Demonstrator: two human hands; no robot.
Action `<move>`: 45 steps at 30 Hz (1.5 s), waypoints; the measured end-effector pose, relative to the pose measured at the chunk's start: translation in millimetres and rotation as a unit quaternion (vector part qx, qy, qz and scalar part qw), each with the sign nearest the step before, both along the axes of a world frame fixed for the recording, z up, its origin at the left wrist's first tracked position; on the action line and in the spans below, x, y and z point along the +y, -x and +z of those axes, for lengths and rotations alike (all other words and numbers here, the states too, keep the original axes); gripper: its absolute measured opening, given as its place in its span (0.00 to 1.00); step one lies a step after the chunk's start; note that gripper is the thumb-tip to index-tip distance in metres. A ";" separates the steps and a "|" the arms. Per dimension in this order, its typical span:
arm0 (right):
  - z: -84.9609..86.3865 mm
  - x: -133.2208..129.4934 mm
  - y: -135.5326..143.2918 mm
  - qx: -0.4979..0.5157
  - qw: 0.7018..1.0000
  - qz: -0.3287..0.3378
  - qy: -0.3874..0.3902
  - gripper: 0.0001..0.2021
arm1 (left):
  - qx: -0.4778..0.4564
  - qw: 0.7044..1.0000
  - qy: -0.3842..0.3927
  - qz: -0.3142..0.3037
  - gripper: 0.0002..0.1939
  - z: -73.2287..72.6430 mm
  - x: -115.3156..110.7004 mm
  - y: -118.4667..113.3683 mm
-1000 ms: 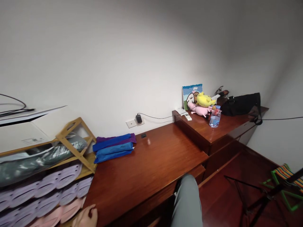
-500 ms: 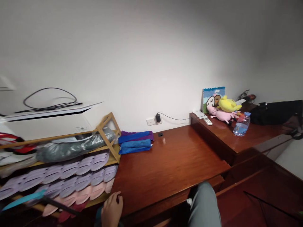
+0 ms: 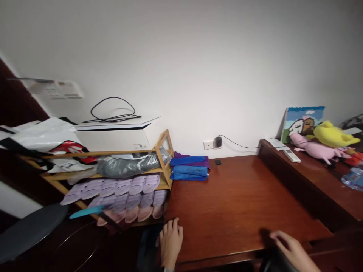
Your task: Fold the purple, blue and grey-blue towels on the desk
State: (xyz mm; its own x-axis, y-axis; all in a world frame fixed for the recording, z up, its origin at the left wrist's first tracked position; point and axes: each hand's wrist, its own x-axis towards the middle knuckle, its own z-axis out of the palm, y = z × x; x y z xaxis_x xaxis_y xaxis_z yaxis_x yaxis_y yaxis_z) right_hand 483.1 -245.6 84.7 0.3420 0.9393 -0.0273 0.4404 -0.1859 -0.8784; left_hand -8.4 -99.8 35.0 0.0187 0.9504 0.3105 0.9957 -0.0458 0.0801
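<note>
My left hand point(image 3: 171, 240) rests on the front left corner of the brown wooden tabletop point(image 3: 227, 211), its fingers loosely bent over the surface with nothing visible in them. Over the front edge, towards the right, my right hand point(image 3: 292, 249) is slightly blurred, with its fingers pointing left. A dark shape point(image 3: 273, 260) lies just under it; I cannot make out what it is or whether the hand grips it. Folded blue and purple cloths point(image 3: 189, 172) lie at the back left of the tabletop, beyond both hands.
Left stands a wooden rack point(image 3: 166, 162) with several lilac slippers point(image 3: 123, 187), pink slippers point(image 3: 132, 214) and a white box point(image 3: 113, 138). Plush toys point(image 3: 331, 134), a remote point(image 3: 291, 156) and a bottle point(image 3: 354, 177) occupy the raised right surface. A charger point(image 3: 218, 141) sits in the wall socket.
The view has swung left, so the rack and table appear further right. My right hand has come into view at the front edge; the grey-clothed knee is no longer seen. My left hand stays at the corner.
</note>
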 end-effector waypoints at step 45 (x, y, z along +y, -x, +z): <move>47.3 76.9 171.9 0.304 0.949 0.077 -0.042 0.34 | -0.309 0.928 -0.078 -0.195 0.18 30.5 -49.7 -105.4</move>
State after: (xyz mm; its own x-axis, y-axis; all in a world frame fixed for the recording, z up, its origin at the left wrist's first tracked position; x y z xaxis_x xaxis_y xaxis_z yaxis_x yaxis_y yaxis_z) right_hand 311.2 -168.7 132.0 0.1454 0.9844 -0.0988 -0.1367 -0.0789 -0.9875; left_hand 97.0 -149.5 65.6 0.1237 0.8517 0.5092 0.6670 -0.4513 0.5928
